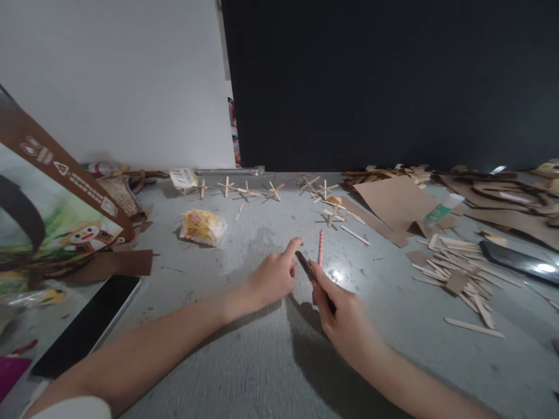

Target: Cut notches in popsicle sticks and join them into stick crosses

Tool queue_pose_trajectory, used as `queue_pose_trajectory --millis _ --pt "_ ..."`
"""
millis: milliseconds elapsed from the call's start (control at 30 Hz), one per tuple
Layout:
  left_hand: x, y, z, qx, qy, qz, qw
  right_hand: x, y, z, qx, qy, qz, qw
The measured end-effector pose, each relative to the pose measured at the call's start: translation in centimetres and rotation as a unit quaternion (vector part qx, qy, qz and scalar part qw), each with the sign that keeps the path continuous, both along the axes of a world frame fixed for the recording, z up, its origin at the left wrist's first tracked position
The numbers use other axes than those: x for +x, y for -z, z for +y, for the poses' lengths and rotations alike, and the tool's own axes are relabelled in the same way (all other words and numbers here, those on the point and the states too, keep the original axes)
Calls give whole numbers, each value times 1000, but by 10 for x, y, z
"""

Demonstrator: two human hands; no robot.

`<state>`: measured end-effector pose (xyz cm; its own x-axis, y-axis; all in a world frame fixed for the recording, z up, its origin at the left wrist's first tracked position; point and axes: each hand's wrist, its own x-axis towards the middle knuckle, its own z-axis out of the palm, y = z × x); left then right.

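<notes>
My right hand (345, 311) is closed around a dark utility knife (307, 269) with some yellow on its handle. The knife tip points up and left, close to my left hand (276, 273). On that hand the index finger stretches forward and the others curl in; nothing shows between the fingers. Just past my right hand, a pink striped stick (321, 244), perhaps a straw or thin candle, stands out against the grey table (244, 361); its lower end is hidden behind the hand. Beyond are several crossed wooden-stick pieces, among them one star shape (274, 191).
Loose wooden sticks (467, 276) lie heaped at the right, beside a black phone-like device (519, 262) and brown cardboard (393, 203). On the left are a phone (89, 326), a printed bag (65, 192) and a yellow wrapped packet (202, 227). A dark panel (393, 87) stands behind.
</notes>
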<state>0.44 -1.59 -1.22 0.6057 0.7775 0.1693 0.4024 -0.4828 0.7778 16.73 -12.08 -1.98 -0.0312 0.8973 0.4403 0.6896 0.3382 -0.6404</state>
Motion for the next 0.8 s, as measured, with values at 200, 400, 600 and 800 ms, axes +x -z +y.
queue_pose_trajectory --millis 200,400,600,800 --pt "1 5 2 -18 1 -4 1000 0 -3 2 -22 -5 10 1000" --pt "3 5 -1 -30 5 -20 999 -2 -1 1 -4 -2 26 1000" --pt "-1 5 3 -10 4 4 1000 -1 -3 0 -25 0 47 999" --pt "6 12 -3 -47 1 -59 997 -3 -2 1 -21 -11 49 999"
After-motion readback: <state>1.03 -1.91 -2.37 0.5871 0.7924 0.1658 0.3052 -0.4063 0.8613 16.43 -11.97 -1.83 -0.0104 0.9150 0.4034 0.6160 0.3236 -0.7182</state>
